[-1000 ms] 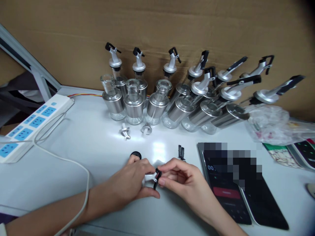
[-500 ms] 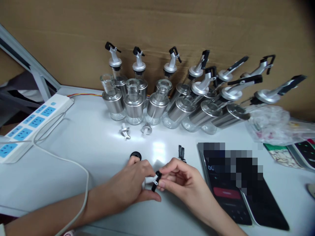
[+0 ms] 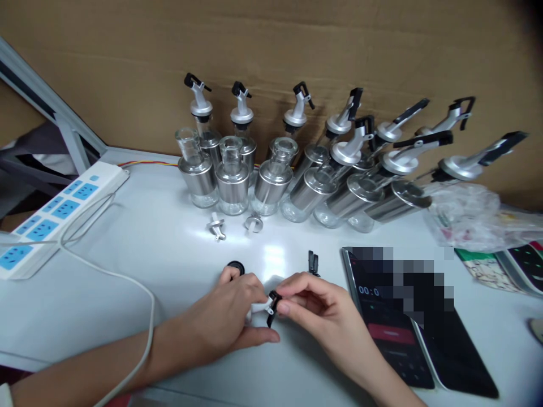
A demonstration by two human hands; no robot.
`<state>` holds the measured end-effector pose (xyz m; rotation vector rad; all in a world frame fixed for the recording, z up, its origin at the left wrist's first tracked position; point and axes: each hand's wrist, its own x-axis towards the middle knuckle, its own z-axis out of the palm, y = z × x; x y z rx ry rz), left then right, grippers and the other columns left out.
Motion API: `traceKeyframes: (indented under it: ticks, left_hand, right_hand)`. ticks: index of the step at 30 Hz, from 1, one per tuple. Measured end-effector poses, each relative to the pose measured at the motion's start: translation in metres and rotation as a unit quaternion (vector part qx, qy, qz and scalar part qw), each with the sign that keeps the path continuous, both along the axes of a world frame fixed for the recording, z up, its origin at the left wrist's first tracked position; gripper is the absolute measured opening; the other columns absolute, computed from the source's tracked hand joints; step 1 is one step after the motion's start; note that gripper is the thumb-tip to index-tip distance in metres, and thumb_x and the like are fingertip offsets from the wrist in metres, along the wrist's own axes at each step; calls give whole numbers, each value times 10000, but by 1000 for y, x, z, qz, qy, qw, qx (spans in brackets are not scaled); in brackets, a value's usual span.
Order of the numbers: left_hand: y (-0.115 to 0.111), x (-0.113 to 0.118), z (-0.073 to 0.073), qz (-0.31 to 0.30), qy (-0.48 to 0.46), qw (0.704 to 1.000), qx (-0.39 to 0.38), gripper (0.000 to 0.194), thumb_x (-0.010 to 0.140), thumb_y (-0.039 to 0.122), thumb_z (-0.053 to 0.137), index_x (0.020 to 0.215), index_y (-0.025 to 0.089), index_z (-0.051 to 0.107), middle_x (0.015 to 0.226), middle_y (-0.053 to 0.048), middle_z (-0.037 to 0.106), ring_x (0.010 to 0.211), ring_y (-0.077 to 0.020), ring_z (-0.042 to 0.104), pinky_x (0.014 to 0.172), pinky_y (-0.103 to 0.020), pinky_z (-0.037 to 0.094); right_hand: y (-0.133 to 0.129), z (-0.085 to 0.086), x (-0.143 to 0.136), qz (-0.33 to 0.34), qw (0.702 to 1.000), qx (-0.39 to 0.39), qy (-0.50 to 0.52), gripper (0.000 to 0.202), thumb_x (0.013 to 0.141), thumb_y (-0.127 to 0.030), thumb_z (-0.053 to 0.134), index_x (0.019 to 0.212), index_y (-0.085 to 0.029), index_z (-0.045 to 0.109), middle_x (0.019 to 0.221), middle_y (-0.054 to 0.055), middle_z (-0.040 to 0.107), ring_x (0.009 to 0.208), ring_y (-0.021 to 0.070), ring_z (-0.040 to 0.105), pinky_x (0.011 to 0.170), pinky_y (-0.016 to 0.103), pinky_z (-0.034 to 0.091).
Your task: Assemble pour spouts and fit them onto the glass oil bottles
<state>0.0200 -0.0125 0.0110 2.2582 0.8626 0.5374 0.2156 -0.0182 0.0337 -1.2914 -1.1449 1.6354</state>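
My left hand [image 3: 235, 314] is closed around a silver pourer spout [image 3: 259, 307], its tip pointing right. At that tip, the thumb and fingers of my right hand [image 3: 316, 308] pinch a black flip lever [image 3: 272, 311], whose long arm hangs down. Past my left fingers a round black stopper piece [image 3: 236, 267] shows in part. Two black levers [image 3: 313, 263] lie on the table beyond my right hand. Farther back lie two loose silver pourer spouts, one on the left [image 3: 216, 227] and one in the middle [image 3: 253, 224].
Glass bottles with steel sleeves [image 3: 232, 182] stand in rows at the back, most topped with pourers. On the left lies a power strip [image 3: 63, 212], its white cable [image 3: 150, 316] crossing my left forearm. Two phones [image 3: 394, 345] and a plastic bag [image 3: 466, 215] are at the right.
My right fingers have shifted slightly at the spout's tip, and the black lever has turned a little. The left hand still grips the spout.
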Motion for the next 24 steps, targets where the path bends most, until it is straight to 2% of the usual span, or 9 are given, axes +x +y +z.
traceKeyframes:
  ticks: [2, 5, 8, 12, 19, 24]
  left_hand:
    - [0, 0, -1, -4, 8, 1000, -2, 263, 897, 405, 623, 892, 167, 511, 843, -14, 609, 716, -165, 539, 775, -322, 346]
    - [-2, 0, -4, -6, -17, 1000, 13, 285, 902, 425, 604, 957, 166, 499, 877, -33, 607, 776, -180, 554, 774, -320, 388]
    - [-4, -1, -10, -1, -52, 998, 27, 265, 943, 414, 539, 1041, 175, 479, 930, -52, 603, 833, -184, 560, 771, -317, 436]
    - [-5, -2, -15, 2, -54, 999, 8, 216, 960, 380, 517, 1036, 179, 502, 927, -53, 608, 841, -177, 578, 764, -316, 472]
    - [-1, -1, -9, -5, -6, 1000, 13, 267, 947, 434, 520, 959, 168, 544, 862, -45, 625, 772, -183, 607, 702, -288, 477]
    - [0, 1, -2, -14, 1, 995, 99, 427, 985, 530, 293, 929, 159, 495, 789, -41, 638, 681, -171, 600, 651, -281, 448]
  right_hand:
    - [0, 0, -1, -7, 1000, -5, 8, 81, 646, -213, 763, 681, -205, 691, 647, -8, 681, 599, 106, 616, 590, 205, 522]
    - [-1, -1, -2, -16, 1000, -16, 18, 110, 629, -214, 780, 649, -199, 673, 617, -20, 650, 568, 98, 600, 553, 196, 510]
    - [-1, -1, -2, -10, 999, -28, 28, 116, 642, -235, 784, 679, -200, 680, 615, -16, 663, 566, 109, 626, 551, 207, 525]
    - [-1, -1, 1, 2, 999, -26, 40, 96, 675, -249, 775, 710, -201, 699, 606, -6, 689, 554, 124, 660, 563, 231, 555]
    - [-1, -3, 2, 7, 998, -43, 55, 116, 680, -270, 790, 729, -200, 711, 602, -11, 699, 562, 124, 675, 577, 232, 566]
    - [0, -1, 2, 21, 992, -91, 83, 142, 658, -241, 814, 749, -205, 711, 634, -26, 714, 585, 96, 674, 607, 199, 547]
